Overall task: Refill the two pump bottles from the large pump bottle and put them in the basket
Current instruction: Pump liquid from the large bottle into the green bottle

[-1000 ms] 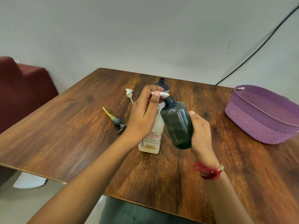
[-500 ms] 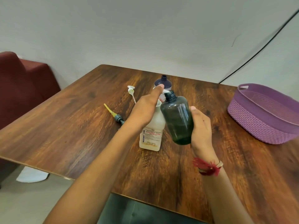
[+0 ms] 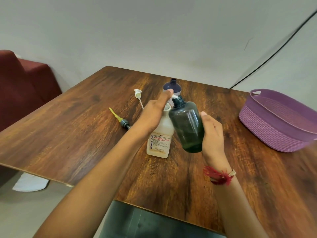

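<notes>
It looks like a plain living room or lounge: a wood-grain tabletop (image 3: 68, 134) stands near a bare grey wall (image 3: 154, 31), with a maroon upholstered seat (image 3: 22, 86) just past its left edge.

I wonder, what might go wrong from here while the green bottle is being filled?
1. The nozzle only just meets the narrow neck of the tilted green bottle; a pump stroke may squirt liquid onto the table.
2. The left hand presses the large bottle from above with nothing steadying its base, so it might tip.
</notes>
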### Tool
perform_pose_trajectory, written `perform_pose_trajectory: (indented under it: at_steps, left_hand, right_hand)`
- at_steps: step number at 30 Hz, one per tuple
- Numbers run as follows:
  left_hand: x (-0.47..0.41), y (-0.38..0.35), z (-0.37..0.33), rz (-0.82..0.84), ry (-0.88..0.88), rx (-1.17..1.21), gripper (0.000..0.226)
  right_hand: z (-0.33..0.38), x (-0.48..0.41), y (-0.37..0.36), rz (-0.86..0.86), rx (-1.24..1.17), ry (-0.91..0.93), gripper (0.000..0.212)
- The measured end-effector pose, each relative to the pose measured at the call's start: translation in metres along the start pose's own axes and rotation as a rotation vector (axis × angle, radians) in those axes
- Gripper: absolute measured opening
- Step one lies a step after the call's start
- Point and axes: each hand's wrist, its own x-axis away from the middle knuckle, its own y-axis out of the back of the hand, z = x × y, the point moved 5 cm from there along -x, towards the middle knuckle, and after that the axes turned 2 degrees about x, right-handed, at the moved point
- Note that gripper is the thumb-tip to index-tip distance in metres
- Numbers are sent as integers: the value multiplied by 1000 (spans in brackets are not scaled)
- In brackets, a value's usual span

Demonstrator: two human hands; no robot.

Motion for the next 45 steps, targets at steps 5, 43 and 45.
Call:
perform_pose_trajectory:
  at_steps: [5, 43, 45]
  left_hand:
    - [-2, 4, 3, 63, 28, 35, 62]
    - [-7, 7, 10, 64, 4, 0, 46]
    - [-4, 4, 7, 50, 6, -17, 44]
  right_hand:
    - [1, -2, -3, 8, 1, 11, 45]
    - [-3, 2, 5, -23, 66, -21, 46]
    - [-2, 2, 5, -18, 70, -19, 47]
